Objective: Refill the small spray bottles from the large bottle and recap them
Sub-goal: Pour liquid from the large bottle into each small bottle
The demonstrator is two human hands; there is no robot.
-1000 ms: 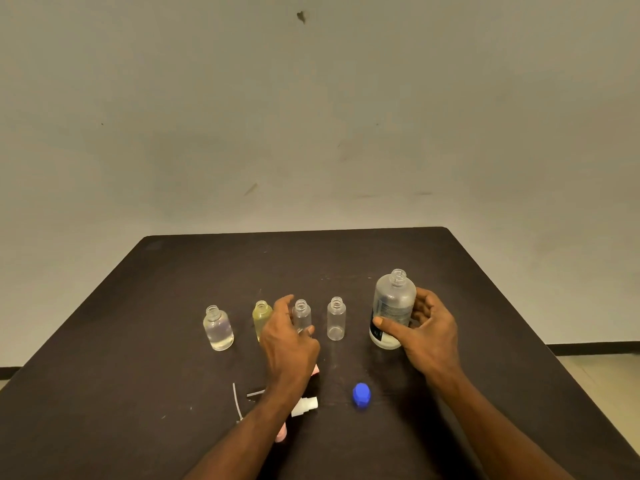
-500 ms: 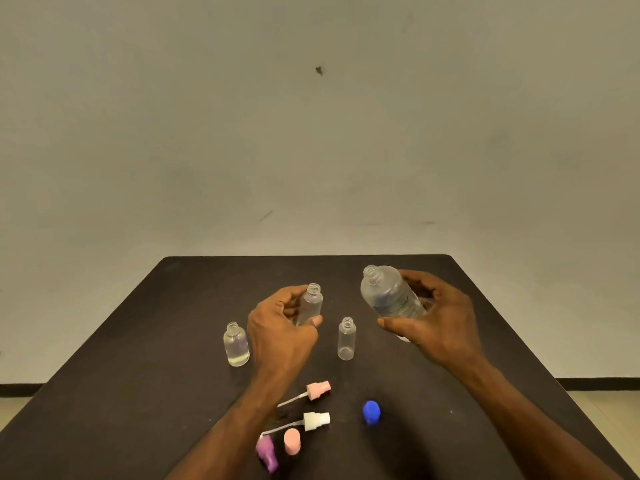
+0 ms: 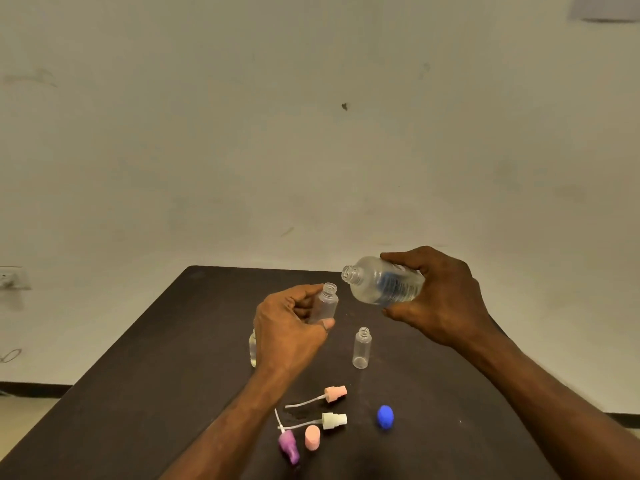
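Note:
My left hand [image 3: 289, 327] holds a small clear uncapped spray bottle [image 3: 325, 303] upright above the dark table [image 3: 138, 393]. My right hand [image 3: 440, 299] grips the large clear bottle [image 3: 381, 282], tilted with its open mouth pointing left toward the small bottle's neck, a short gap between them. Another empty small bottle [image 3: 361, 348] stands on the table. A further small bottle [image 3: 252, 349] is mostly hidden behind my left wrist.
Loose caps lie near the front: a pink spray head [image 3: 334, 393], a white spray head [image 3: 333, 420], a purple one [image 3: 289, 445], a pink cap [image 3: 312, 437] and the blue cap [image 3: 385, 416]. A pale wall stands behind the table.
Both hands rose higher. The large bottle tipped further toward horizontal and its mouth came closer to the small bottle held in my left hand.

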